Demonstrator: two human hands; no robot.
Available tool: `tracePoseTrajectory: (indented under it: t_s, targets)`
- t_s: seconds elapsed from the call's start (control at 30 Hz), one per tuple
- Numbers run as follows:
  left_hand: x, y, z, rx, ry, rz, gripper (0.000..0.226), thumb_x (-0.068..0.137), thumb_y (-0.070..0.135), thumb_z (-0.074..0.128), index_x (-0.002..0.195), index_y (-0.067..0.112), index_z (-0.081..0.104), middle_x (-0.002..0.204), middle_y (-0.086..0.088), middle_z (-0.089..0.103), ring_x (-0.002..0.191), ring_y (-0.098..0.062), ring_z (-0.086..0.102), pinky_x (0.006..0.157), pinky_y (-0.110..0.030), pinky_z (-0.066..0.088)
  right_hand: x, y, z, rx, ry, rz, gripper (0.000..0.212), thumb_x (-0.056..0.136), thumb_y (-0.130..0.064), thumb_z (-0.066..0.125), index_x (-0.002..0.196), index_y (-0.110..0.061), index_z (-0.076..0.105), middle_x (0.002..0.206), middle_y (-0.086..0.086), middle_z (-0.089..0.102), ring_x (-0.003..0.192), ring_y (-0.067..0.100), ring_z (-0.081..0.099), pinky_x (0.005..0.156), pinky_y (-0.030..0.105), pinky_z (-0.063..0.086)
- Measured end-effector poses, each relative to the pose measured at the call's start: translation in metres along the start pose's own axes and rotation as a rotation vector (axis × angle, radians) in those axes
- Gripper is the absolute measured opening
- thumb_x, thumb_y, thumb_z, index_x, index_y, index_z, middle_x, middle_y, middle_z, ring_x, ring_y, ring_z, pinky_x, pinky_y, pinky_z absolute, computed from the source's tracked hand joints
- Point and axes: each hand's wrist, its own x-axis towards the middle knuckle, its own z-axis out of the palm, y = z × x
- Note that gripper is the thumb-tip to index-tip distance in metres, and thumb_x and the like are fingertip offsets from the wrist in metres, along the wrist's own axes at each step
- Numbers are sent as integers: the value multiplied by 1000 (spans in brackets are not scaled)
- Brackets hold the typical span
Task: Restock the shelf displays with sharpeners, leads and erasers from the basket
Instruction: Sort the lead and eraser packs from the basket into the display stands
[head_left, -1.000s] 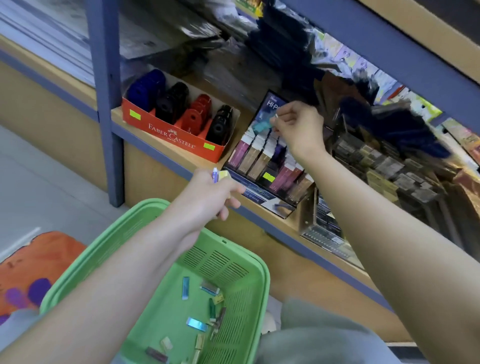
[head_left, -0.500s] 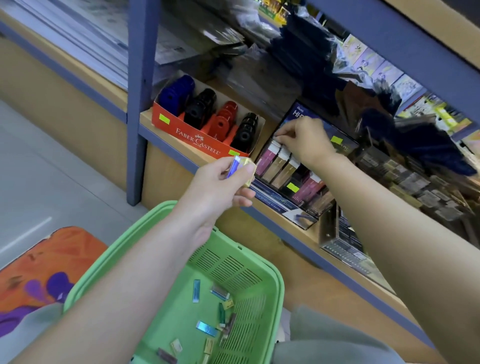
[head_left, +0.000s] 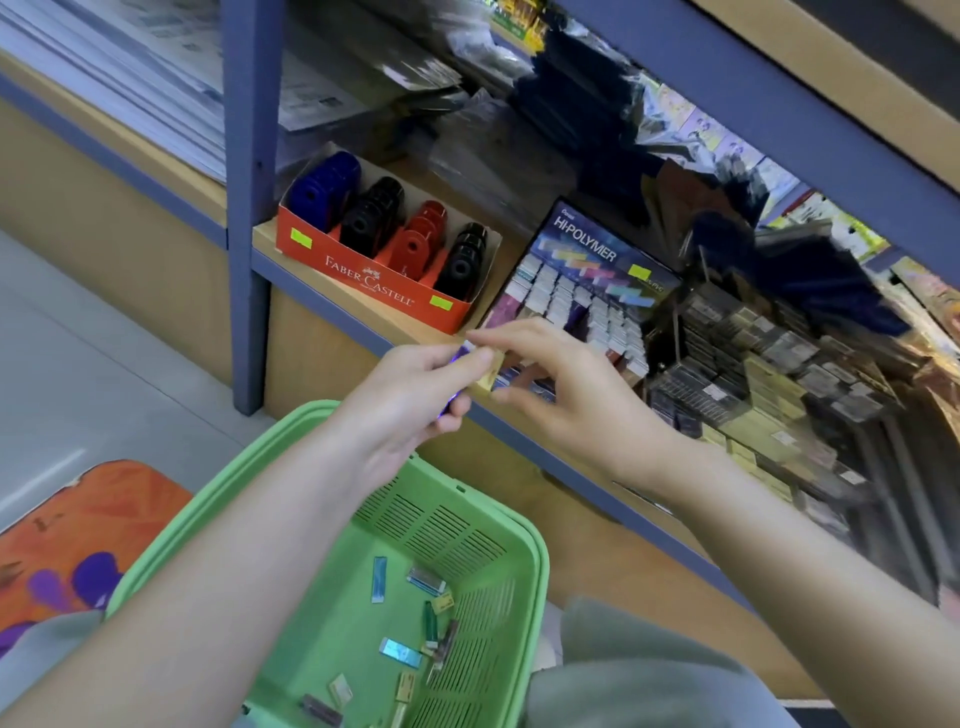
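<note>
Gripped two small packs (head_left: 487, 374), one purple and one yellow, in the curled fingers of the left hand (head_left: 410, 400), just above the far rim of the green basket (head_left: 537, 561). Reached toward them with the right hand (head_left: 561, 395), also above that far rim, fingers spread and loosely bent, forefinger tip at the top of the packs and thumb just under them. Could not tell through the blur whether pinched or only touched. Saw loose packs (head_left: 415, 623) scattered on the bottom of the basket. Saw beyond the basket, on the wooden shelf (head_left: 511, 249), a red box of sharpeners (head_left: 363, 270) with blue, black and red rows. Noted a dark, tilted display of erasers (head_left: 582, 296) beyond the basket's far right corner, nearly full. Made out stacked boxes (head_left: 769, 374), dark and gold, further right of the basket, too blurred to read. Saw an orange mat (head_left: 88, 519) on the floor left of the basket.
</note>
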Motion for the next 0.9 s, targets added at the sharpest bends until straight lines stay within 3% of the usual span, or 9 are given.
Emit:
tracePoseTrajectory:
  t_s: [0.13,0.27,0.4,0.53,0.67,0.9]
  targets:
    - [-2,-5,12,155,-127,-67,32,93,41,50,109,16,64,55,6,34,45,-6,28,45,-14,27,-22,9,-6,-38,56,63,33,81,-13,74,112,-16,66,96,-9,56,87,5,55,78,16,46]
    - [-1,-14,38,148,-201,-81,39,98,46,37,99,15,60,60,2,32,49,-8,22,44,-16,19,-52,18,-12,-47,139,137,23,79,-20,75,100,-17,67,92,-7,58,82,2,54,74,12,45]
    - [2,-24,65,129,-156,-78,21,101,26,41,94,10,53,81,-5,49,48,-6,28,41,-15,22,-87,42,-31,21,426,353,21,80,-22,73,99,-21,65,89,-5,64,75,8,60,69,18,51]
    - [5,-32,85,120,-161,-86,13,98,6,40,91,8,51,90,-3,54,48,-6,33,40,-14,24,-128,102,-61,-125,641,622,20,84,-21,70,103,-17,65,93,-1,67,79,9,60,66,13,45]
    - [11,-43,98,204,-174,-38,13,96,9,47,106,10,56,88,-4,56,51,-6,39,43,-16,30,-166,145,-72,-264,555,799,23,84,-12,70,105,-1,68,104,13,69,84,16,58,76,21,40]
    - [16,-59,117,338,-236,-5,16,94,18,56,109,15,60,71,3,50,48,1,43,47,-11,37,-176,168,-64,-234,507,842,22,86,-10,68,107,-4,68,102,7,67,82,13,58,69,18,40]
